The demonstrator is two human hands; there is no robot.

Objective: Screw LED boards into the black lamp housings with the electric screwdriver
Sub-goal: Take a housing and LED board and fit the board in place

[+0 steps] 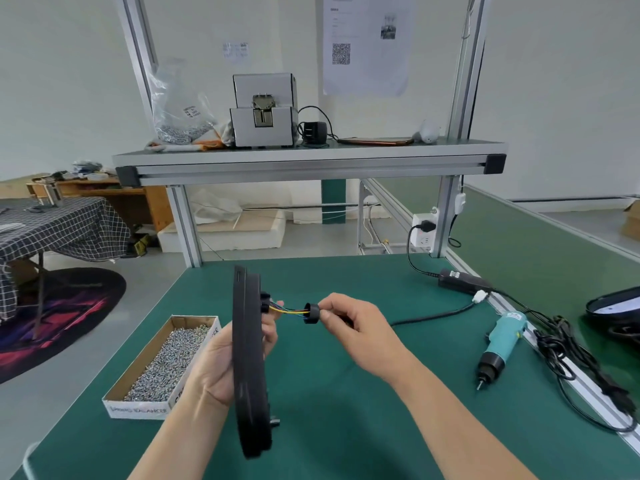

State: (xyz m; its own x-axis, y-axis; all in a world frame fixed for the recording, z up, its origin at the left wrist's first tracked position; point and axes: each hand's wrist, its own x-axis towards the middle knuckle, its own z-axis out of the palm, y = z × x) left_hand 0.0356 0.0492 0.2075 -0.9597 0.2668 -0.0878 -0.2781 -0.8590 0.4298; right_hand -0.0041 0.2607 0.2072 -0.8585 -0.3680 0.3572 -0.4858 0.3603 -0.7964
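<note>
The left hand point(214, 365) grips the black lamp housing point(247, 375); the right hand point(353, 327) pinches its wire cap point(311, 313). The electric screwdriver point(504, 337) lies untouched, so screwing seems not begun.

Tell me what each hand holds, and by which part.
The left hand grips the black lamp housing by its edge; the right hand pinches the black ring on its wires.

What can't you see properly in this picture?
All in the head view:
- Lamp housing: held edge-on by the left hand, so its inside, and any LED board, is hidden.
- Left hand's fingers: mostly behind the housing.
- Black cap on the coloured wires: the right hand pinching it covers its far end.
- Wall sheet: print too small and blurred.
- Second black housing: cut off by the right edge.
</note>
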